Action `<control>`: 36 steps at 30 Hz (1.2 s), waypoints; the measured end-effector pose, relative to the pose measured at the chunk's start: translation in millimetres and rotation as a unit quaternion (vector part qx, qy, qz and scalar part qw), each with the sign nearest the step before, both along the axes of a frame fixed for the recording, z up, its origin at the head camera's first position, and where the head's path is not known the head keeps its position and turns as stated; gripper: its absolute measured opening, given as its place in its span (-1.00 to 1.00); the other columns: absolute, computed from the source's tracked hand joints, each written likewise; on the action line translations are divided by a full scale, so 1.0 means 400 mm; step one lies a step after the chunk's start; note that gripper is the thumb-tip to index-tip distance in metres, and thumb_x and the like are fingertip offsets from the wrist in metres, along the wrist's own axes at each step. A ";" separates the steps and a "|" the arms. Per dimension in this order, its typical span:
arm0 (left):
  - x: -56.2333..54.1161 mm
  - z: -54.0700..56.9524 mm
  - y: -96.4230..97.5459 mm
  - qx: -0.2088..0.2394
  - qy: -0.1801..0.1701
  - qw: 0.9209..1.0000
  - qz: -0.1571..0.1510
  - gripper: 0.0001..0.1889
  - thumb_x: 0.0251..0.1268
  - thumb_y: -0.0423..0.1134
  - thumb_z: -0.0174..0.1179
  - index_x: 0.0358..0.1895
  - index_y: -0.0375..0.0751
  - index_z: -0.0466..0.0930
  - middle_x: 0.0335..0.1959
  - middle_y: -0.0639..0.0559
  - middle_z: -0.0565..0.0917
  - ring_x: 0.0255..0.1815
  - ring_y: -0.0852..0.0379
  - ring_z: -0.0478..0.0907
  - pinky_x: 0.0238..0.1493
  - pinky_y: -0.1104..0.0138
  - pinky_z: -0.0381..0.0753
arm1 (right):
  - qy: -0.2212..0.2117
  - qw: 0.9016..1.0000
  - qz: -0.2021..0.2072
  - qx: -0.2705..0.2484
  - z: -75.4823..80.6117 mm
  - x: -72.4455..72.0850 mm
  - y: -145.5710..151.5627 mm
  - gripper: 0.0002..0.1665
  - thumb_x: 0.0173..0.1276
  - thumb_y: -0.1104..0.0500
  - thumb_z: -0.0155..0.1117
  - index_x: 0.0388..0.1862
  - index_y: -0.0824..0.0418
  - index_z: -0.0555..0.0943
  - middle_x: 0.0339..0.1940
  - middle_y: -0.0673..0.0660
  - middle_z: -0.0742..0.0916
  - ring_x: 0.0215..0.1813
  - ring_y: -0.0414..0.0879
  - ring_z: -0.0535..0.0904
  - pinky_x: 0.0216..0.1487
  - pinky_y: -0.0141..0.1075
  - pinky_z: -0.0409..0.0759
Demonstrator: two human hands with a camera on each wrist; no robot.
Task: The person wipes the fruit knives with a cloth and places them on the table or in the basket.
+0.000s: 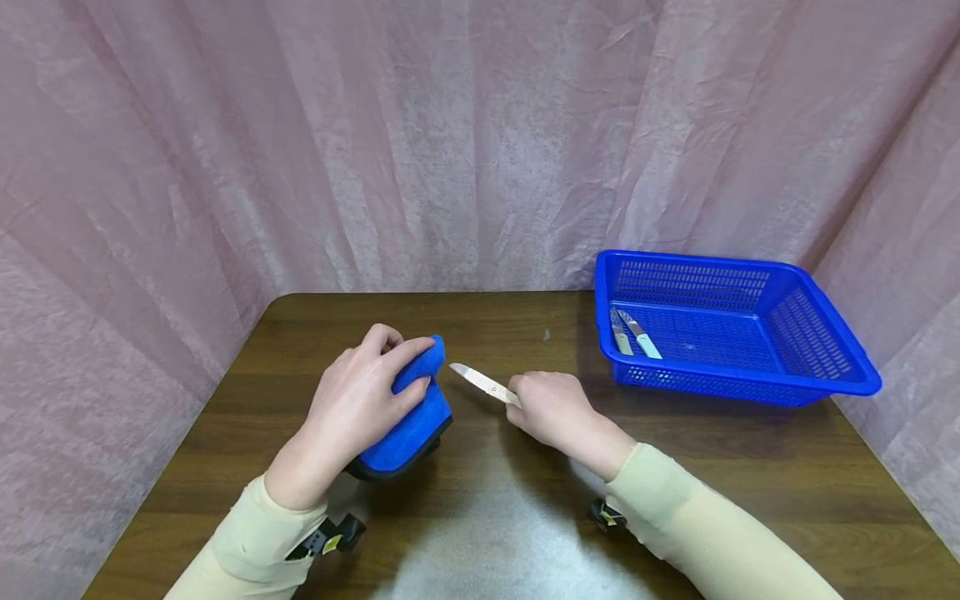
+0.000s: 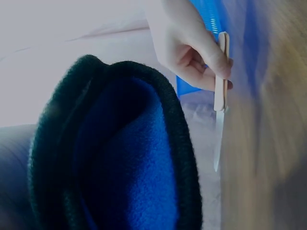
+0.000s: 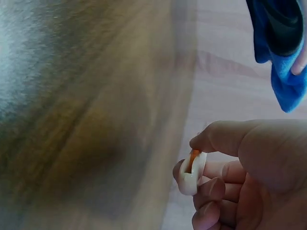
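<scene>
My left hand (image 1: 354,402) grips a folded blue cloth (image 1: 408,429) with dark edging, held above the table with thumb and fingers on its upper part. In the left wrist view the cloth (image 2: 148,177) fills the foreground, its folds curving open. My right hand (image 1: 553,408) pinches a small knife (image 1: 483,383) by its cream handle. The blade is out and points up and left, its tip a short gap from the cloth. From the right wrist, the butt of the handle (image 3: 189,183) shows an orange strip inside, between thumb and fingers.
A blue plastic basket (image 1: 742,385) stands at the back right of the wooden table (image 1: 480,517). Inside, at its left end, lie a cream-handled knife (image 1: 622,340) and a pale blue-handled knife (image 1: 647,343). Pink curtains (image 1: 465,150) hang behind the table.
</scene>
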State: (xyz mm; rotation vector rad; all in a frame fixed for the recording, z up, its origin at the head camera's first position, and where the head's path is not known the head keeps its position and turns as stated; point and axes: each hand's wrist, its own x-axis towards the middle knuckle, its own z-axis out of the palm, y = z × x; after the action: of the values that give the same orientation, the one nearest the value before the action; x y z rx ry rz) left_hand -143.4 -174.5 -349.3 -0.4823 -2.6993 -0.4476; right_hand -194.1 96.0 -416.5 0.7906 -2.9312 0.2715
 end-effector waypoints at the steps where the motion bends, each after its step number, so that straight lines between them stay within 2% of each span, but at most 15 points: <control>1: -0.001 0.004 0.000 0.002 0.003 1.000 0.000 -0.48 0.42 -0.12 0.41 0.45 0.13 0.72 0.14 -0.13 0.63 -0.20 -0.21 0.67 -0.21 -0.09 0.70 | -0.001 1.000 -0.002 -0.003 0.005 0.000 0.003 -0.74 0.36 0.10 0.50 -0.49 0.02 0.61 -0.55 -0.05 0.64 -0.50 0.01 0.59 -0.48 0.02 0.57; 10: -0.011 0.035 0.001 0.020 0.023 1.000 0.004 -0.48 0.45 -0.11 0.38 0.46 0.15 0.71 0.15 -0.15 0.62 -0.23 -0.22 0.67 -0.23 -0.10 0.69 | 0.029 0.999 -0.006 -0.039 0.061 0.008 0.027 -0.90 0.36 0.10 0.49 -0.36 0.04 0.75 -0.53 -0.07 0.66 -0.52 -0.04 0.55 -0.51 -0.02 0.54; 20: -0.019 0.041 0.024 0.040 0.028 0.999 -0.004 -0.47 0.46 -0.10 0.39 0.47 0.14 0.70 0.15 -0.16 0.62 -0.23 -0.21 0.68 -0.24 -0.09 0.71 | 0.040 0.997 -0.006 -0.061 0.099 0.020 0.038 -0.94 0.38 0.11 0.49 -0.28 0.06 0.80 -0.48 -0.08 0.68 -0.50 -0.08 0.54 -0.50 -0.06 0.53; 27: -0.019 0.044 0.047 0.057 0.041 0.997 -0.019 -0.47 0.43 -0.09 0.43 0.45 0.13 0.72 0.14 -0.15 0.63 -0.24 -0.20 0.68 -0.25 -0.08 0.71 | 0.028 0.997 -0.014 -0.066 0.125 0.032 0.041 -0.94 0.39 0.12 0.49 -0.24 0.07 0.83 -0.47 -0.09 0.69 -0.49 -0.10 0.54 -0.49 -0.09 0.52; 36: -0.014 0.037 0.065 0.064 0.036 0.997 -0.028 -0.47 0.42 -0.10 0.44 0.44 0.12 0.72 0.13 -0.12 0.63 -0.23 -0.16 0.68 -0.24 -0.05 0.72 | 0.013 0.998 -0.018 -0.061 0.151 0.047 0.048 -0.94 0.42 0.12 0.49 -0.22 0.06 0.84 -0.47 -0.09 0.68 -0.46 -0.14 0.55 -0.47 -0.11 0.52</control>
State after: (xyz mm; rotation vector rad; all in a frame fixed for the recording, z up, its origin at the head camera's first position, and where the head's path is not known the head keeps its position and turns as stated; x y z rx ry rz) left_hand -148.9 -148.5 -334.4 -0.5274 -2.5745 -0.6023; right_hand -175.1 115.3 -356.2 0.7189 -2.8693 0.4287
